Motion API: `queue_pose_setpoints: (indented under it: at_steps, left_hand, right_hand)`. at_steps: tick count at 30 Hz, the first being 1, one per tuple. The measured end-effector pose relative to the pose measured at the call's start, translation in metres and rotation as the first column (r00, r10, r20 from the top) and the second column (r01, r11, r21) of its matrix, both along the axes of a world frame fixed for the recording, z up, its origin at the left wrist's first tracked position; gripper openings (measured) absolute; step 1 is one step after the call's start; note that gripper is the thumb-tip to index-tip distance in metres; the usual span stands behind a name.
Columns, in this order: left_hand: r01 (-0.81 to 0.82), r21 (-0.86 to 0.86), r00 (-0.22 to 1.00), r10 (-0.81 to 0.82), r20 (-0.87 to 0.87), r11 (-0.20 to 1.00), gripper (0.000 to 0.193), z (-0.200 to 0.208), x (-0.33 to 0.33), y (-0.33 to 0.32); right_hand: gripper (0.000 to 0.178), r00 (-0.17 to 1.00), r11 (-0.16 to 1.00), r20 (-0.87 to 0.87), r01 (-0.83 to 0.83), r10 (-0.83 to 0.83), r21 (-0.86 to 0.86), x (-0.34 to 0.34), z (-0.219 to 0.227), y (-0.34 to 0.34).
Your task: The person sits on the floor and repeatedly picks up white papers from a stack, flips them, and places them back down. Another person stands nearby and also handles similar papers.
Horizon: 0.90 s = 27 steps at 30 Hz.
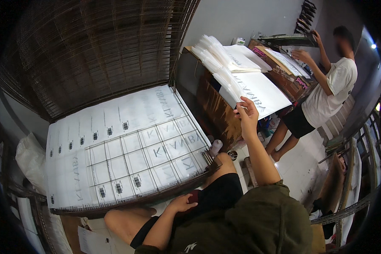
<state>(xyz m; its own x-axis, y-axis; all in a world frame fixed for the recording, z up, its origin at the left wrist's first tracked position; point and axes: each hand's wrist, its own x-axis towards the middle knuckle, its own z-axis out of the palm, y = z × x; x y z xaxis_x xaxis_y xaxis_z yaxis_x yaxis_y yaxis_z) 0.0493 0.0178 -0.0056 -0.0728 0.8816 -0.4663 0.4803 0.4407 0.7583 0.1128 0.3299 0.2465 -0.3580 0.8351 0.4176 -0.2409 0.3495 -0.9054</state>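
My right hand (248, 111) reaches forward to the near edge of a stack of printed white plastic bags (266, 94) on a wooden table. Its thumb and bent fingers close on the edge of a bag, at the end of the fanned, ruffled edges (228, 82). Low on my lap, my left hand (182, 203) rests with its fingers laid out and nothing held, beside a dark red patch. To the left, a wire drying rack (127, 163) carries several printed white bags lying flat under its grid.
Many raised rack frames (93, 55) lean up behind. At the right, a person (330, 80) in a white shirt works at a printing table (283, 82). A bottle (216, 147) stands by my knee. A clear plastic sack (29, 161) sits far left, and metal racking (347, 211) curves lower right.
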Motion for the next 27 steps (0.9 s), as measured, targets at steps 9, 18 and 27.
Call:
queue_pose_setpoints:
  at_steps: [9,18,27]
  left_hand:
    - [-0.051,-0.012,0.999,0.051,0.004,0.999,0.076,-0.021,0.0,0.0]
    - [-0.069,0.006,0.997,0.069,0.021,0.998,0.072,-0.02,0.001,-0.002]
    - [-0.1,0.019,0.995,0.1,0.03,0.995,0.073,-0.023,-0.007,0.001]
  right_hand:
    - [0.035,0.99,0.998,-0.132,0.053,-0.049,0.027,0.008,0.031,0.048]
    - [0.078,0.895,0.902,-0.343,0.132,-0.287,-0.41,0.003,0.053,0.195]
    - [0.103,0.787,0.804,-0.44,0.115,-0.432,-0.584,-0.052,0.061,0.207]
